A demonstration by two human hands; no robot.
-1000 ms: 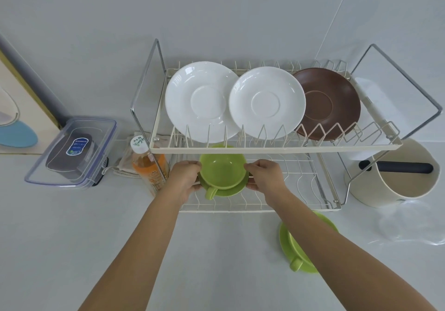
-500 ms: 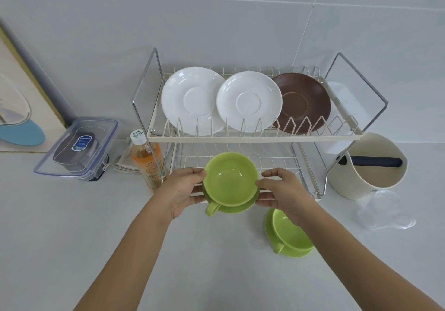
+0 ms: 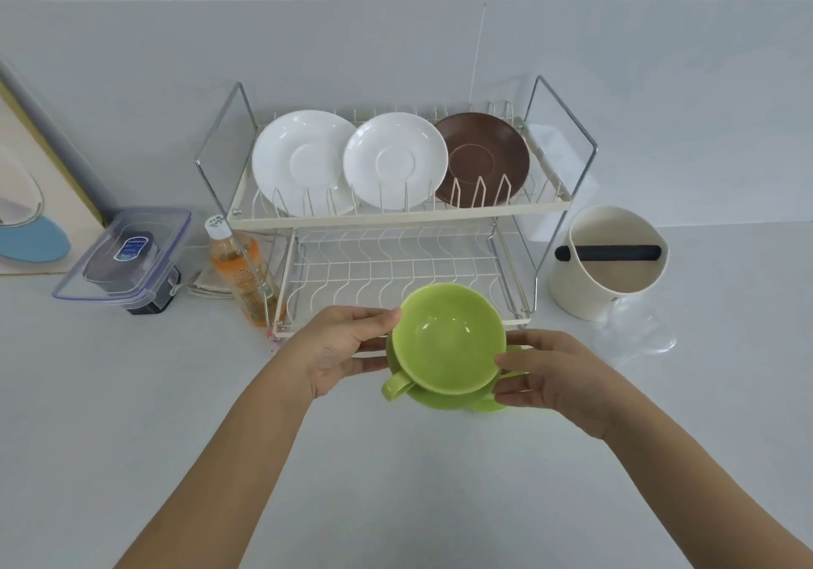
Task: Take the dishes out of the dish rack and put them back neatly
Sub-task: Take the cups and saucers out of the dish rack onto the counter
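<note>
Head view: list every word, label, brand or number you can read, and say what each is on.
No text is legible.
Blue label inside the clear lidded container: print too blurred to read.
Bottle cap: dark marks, too small to read.
Orange label on the bottle: print blurred, unreadable.
Dishes, dish rack: no markings visible.

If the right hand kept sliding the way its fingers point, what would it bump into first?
The right hand points leftward at the green cup and green saucer it already holds. Beyond them, the left hand grips the opposite side, though depth is hard to judge.
</note>
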